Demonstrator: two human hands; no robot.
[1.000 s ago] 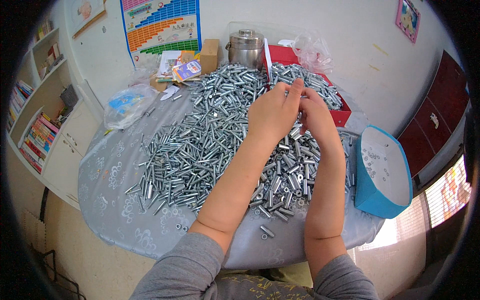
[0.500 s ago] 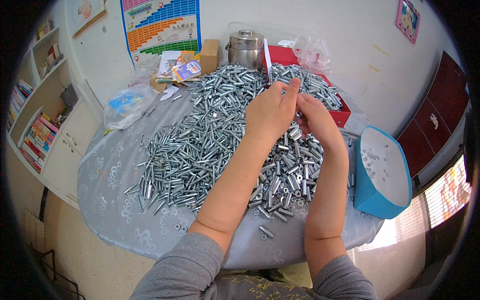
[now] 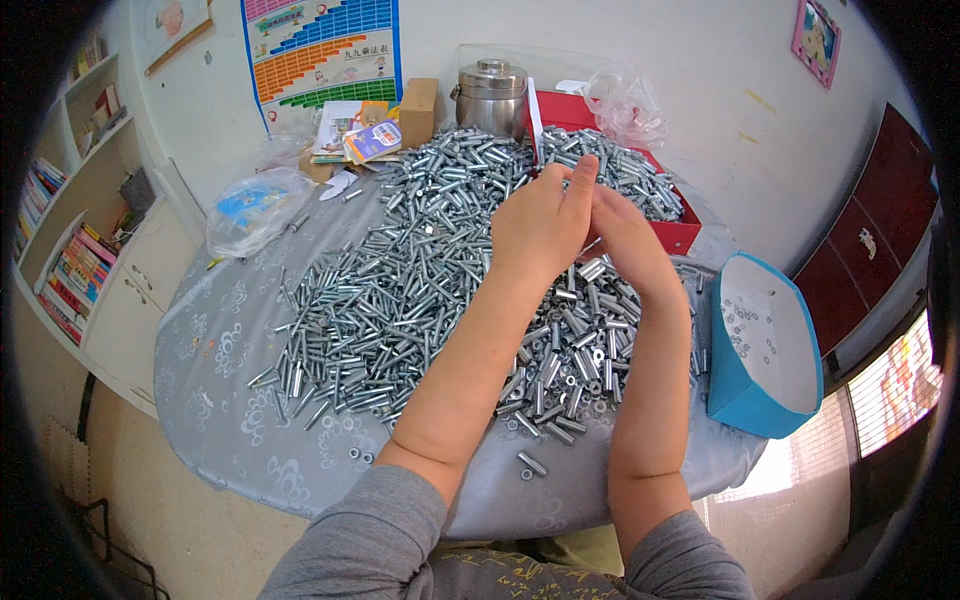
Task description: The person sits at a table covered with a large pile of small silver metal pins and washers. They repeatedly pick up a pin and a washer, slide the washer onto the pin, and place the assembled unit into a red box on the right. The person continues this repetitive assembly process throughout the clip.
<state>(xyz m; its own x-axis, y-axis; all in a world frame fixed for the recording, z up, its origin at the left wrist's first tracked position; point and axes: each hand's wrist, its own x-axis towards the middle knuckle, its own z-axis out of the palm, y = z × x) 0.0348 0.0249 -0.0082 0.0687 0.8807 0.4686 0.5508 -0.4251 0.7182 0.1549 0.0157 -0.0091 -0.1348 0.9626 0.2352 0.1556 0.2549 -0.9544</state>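
Observation:
Both hands meet above the far side of a big heap of metal bolts [image 3: 370, 310]. My left hand [image 3: 543, 218] is closed, its thumb pointing up. Against it, my right hand [image 3: 627, 232] has its fingers bent inward, partly behind the left thumb. Whatever they grip between them is hidden. Below the right hand lie shiny metal sleeves [image 3: 592, 320] mixed with nuts and washers. Behind the hands, a red box [image 3: 682, 236] is filled with similar metal pieces. A single sleeve [image 3: 533, 462] and a nut [image 3: 526, 475] lie near the table's front edge.
At the right stands a blue box [image 3: 765, 415] with a white inside and scattered small washers. A steel pot [image 3: 491, 95], cardboard box [image 3: 419, 113] and booklets [image 3: 350, 130] stand at the back. A plastic bag [image 3: 258, 212] lies left on the grey tablecloth [image 3: 215, 420].
My right hand has turned slightly and its fingers have drawn in closer behind the left hand. The left hand has stayed almost still.

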